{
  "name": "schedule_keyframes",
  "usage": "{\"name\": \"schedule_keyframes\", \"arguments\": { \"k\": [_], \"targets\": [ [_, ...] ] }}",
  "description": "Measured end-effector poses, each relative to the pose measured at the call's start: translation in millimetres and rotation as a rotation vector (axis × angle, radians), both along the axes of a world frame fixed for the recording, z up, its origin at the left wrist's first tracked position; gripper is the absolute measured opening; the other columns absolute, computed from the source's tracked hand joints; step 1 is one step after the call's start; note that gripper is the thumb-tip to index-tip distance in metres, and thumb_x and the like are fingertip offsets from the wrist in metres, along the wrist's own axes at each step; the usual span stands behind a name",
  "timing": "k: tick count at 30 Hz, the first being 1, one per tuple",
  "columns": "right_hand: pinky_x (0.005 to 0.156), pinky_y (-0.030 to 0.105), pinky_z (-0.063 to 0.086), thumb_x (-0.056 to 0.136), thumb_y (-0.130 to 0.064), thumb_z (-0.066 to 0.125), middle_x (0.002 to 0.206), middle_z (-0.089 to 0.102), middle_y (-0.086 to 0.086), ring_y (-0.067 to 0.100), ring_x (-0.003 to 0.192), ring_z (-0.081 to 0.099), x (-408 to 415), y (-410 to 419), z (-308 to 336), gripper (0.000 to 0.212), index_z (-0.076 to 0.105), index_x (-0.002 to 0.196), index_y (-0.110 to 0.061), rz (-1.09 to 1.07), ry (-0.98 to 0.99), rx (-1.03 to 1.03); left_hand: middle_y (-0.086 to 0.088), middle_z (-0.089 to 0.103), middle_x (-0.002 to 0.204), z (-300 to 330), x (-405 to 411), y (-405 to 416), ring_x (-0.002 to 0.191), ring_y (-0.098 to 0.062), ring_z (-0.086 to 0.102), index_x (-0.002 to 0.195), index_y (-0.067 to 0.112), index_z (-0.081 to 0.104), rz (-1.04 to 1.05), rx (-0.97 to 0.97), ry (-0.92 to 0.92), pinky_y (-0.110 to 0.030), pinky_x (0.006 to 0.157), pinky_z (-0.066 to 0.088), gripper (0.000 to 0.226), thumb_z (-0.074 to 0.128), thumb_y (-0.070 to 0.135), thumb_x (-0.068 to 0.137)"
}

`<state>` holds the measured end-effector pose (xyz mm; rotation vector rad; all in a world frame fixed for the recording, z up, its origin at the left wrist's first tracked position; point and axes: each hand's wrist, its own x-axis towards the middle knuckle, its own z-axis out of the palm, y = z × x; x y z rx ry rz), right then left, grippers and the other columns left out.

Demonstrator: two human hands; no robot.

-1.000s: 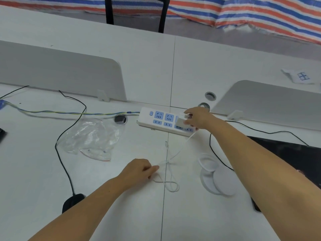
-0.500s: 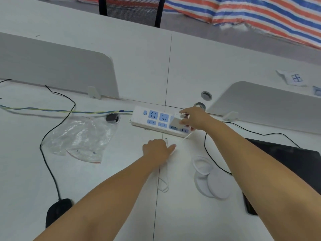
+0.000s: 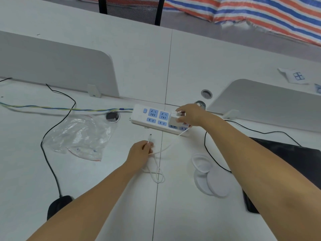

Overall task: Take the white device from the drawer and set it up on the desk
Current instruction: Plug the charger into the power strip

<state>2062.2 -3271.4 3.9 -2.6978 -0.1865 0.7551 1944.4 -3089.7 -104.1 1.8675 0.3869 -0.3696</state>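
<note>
A: Where is the white device right now?

B: The flat round white plastic disc (image 3: 219, 183) lies on the white desk (image 3: 86, 180), overlapping a thin clear ring-shaped cover (image 3: 202, 164), just under the right forearm. Neither hand touches it.

A: So what are the hands doing?

B: The right hand (image 3: 191, 117) is pinched shut around a small white cube-shaped power adapter (image 3: 174, 120), which sits on the long white power strip with blue sockets (image 3: 157, 119). Whether its pins are fully seated I cannot tell. The left hand (image 3: 140, 153) is closed on the thin white charging cable (image 3: 159, 164), just behind its small metal-tipped plug (image 3: 150, 136).

A: Which way does that plug point?

B: Away from the person, toward the strip — its long axis runs near to far. The cable curls back in a loop toward the near edge, and another stretch runs up to the adapter.

A: And the disc, relative to that grip?

B: To the right of the left hand and a little nearer the person, well apart from the plug tip. My guess is the plug must be swung round to the right — it faces the wrong way now. The left hand already holds the cable, so it is best placed. I cannot make out a port on the disc.
</note>
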Motion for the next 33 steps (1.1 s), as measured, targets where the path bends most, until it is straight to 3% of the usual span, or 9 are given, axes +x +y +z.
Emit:
{"name": "schedule_keyframes", "arguments": {
  "k": [4, 8, 13, 18, 22, 24, 27, 30, 33],
  "targets": [
    [0.091, 0.04, 0.05, 0.088, -0.016, 0.06, 0.124, 0.061, 0.018, 0.033, 0.111, 0.057, -4, 8, -3, 0.04, 0.056, 0.122, 0.005, 0.056, -0.042, -0.085, -0.013, 0.062, 0.098, 13, -2, 2, 0.072, -0.018, 0.06, 0.086, 0.007, 0.064, 0.122, -0.335, 0.057, -0.015, 0.064, 0.053, 0.03, 0.036, -0.001, 0.095],
    [0.084, 0.041, 0.053, 0.088, -0.013, 0.06, 0.115, 0.063, 0.018, 0.034, 0.105, 0.059, -6, 10, -8, 0.033, 0.057, 0.113, 0.009, 0.041, -0.049, -0.106, -0.003, 0.054, 0.061, 22, 1, 5, 0.054, -0.016, 0.047, 0.114, 0.007, 0.059, 0.067, -0.584, 0.149, -0.026, 0.062, 0.05, 0.029, 0.035, 0.006, 0.098],
    [0.062, 0.028, 0.042, 0.089, -0.01, 0.057, 0.089, 0.06, 0.005, 0.027, 0.09, 0.054, -10, 7, -20, 0.009, 0.059, 0.084, -0.003, 0.056, -0.092, -0.145, 0.005, 0.039, 0.048, 31, 1, 7, 0.044, -0.012, 0.033, 0.1, 0.01, 0.064, 0.057, -0.671, 0.177, -0.022, 0.045, 0.045, 0.027, 0.039, 0.017, 0.099],
    [0.066, 0.025, 0.03, 0.09, -0.013, 0.057, 0.091, 0.045, 0.003, 0.019, 0.084, 0.042, -11, 8, -32, 0.045, 0.027, 0.059, -0.023, 0.066, -0.133, -0.202, 0.008, 0.035, 0.045, 49, 9, 29, 0.036, -0.006, 0.027, 0.093, 0.011, 0.061, 0.142, -0.831, 0.148, -0.016, 0.032, 0.026, 0.024, 0.038, 0.017, 0.099],
    [0.074, 0.03, 0.037, 0.091, -0.019, 0.054, 0.114, 0.057, 0.002, 0.027, 0.107, 0.053, -16, 12, -24, 0.006, 0.057, 0.096, -0.016, 0.07, -0.104, -0.28, 0.008, 0.031, 0.045, 65, 10, 56, 0.035, -0.005, 0.023, 0.089, 0.013, 0.062, 0.202, -0.884, 0.119, -0.015, 0.029, 0.02, 0.025, 0.04, 0.02, 0.098],
    [0.099, 0.043, 0.036, 0.093, -0.024, 0.05, 0.143, 0.042, 0.014, 0.031, 0.134, 0.035, -24, 19, -21, 0.046, 0.039, 0.137, -0.012, 0.156, -0.15, -0.457, 0.007, 0.03, 0.046, 72, 5, 60, 0.036, -0.006, 0.021, 0.089, 0.012, 0.061, 0.187, -0.841, 0.112, -0.016, 0.03, 0.019, 0.022, 0.041, 0.019, 0.097],
    [0.116, 0.055, 0.001, 0.095, -0.031, 0.047, 0.158, 0.016, 0.014, 0.03, 0.148, 0.005, -60, 47, -24, 0.069, 0.01, 0.15, -0.012, 0.341, -0.413, -0.433, 0.007, 0.027, 0.048, 80, -3, 57, 0.037, -0.007, 0.02, 0.088, 0.012, 0.06, 0.149, -0.788, 0.096, -0.017, 0.032, 0.018, 0.02, 0.042, 0.018, 0.094],
    [0.115, 0.058, 0.002, 0.097, -0.038, 0.043, 0.124, 0.059, 0.01, 0.029, 0.122, 0.049, -105, 72, -34, 0.041, 0.048, 0.128, -0.012, 0.531, -0.214, -0.451, 0.006, 0.027, 0.049, 92, -11, 53, 0.039, -0.008, 0.019, 0.089, 0.013, 0.06, 0.12, -0.764, 0.057, -0.018, 0.033, 0.018, 0.02, 0.042, 0.019, 0.094],
    [0.113, 0.048, 0.014, 0.095, -0.01, 0.044, 0.104, 0.067, 0.005, 0.026, 0.101, 0.061, -124, 67, -40, 0.017, 0.06, 0.099, -0.015, 0.532, -0.16, -0.479, 0.007, 0.028, 0.047, 114, -13, 58, 0.038, -0.007, 0.02, 0.09, 0.012, 0.061, 0.108, -0.712, -0.033, -0.017, 0.032, 0.019, 0.019, 0.043, 0.019, 0.093]
  ]
}}
